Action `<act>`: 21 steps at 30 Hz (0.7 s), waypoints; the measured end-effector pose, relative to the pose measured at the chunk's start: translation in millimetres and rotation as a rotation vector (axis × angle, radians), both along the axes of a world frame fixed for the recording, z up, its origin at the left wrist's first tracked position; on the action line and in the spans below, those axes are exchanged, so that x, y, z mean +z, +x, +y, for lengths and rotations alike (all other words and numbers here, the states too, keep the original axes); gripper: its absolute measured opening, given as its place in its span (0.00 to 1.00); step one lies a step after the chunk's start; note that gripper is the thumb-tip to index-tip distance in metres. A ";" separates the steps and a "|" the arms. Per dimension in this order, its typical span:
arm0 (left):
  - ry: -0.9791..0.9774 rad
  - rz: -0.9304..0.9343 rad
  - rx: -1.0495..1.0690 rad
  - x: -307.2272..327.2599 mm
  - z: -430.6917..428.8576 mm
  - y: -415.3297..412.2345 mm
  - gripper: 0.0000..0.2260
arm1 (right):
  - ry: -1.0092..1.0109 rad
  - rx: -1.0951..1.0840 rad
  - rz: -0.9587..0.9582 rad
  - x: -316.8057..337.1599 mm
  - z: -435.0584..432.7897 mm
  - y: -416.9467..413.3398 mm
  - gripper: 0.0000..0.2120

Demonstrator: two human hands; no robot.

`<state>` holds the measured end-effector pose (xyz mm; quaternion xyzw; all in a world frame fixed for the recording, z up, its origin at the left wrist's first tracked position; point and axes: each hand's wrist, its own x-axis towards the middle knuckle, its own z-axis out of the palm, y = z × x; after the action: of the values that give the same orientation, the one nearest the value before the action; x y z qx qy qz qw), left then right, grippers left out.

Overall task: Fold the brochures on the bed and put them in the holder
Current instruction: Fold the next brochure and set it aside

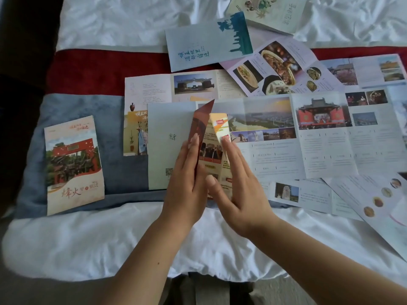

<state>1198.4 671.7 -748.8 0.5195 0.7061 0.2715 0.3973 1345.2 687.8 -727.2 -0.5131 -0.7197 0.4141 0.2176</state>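
A brown and orange brochure [211, 150] stands half folded between my two hands, its panels raised like a tent. My left hand [187, 186] presses its left panel with straight fingers, and my right hand [240, 188] presses the right panel the same way. Under it lies a large unfolded brochure [286, 133] with city photos. A folded brochure [73, 166] with a red gate lies to the left. A folded blue and white brochure [207, 45] lies at the back. No holder is in view.
Several more open brochures spread over the bed: a food one [271, 67], one with a gate photo [171, 86], and one at the right edge [374, 201]. White sheets [110, 238], a blue runner [77, 104] and a red band [99, 69] cover the bed.
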 end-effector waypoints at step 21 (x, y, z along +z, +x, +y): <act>0.069 -0.063 -0.065 -6.6 10.8 -18.6 0.23 | -0.104 0.169 -0.528 -33.3 15.1 -10.7 0.27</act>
<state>1179.8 682.6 -755.4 0.5470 0.6662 0.2988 0.4095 1334.5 703.0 -760.5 -0.5517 -0.7696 0.3191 -0.0395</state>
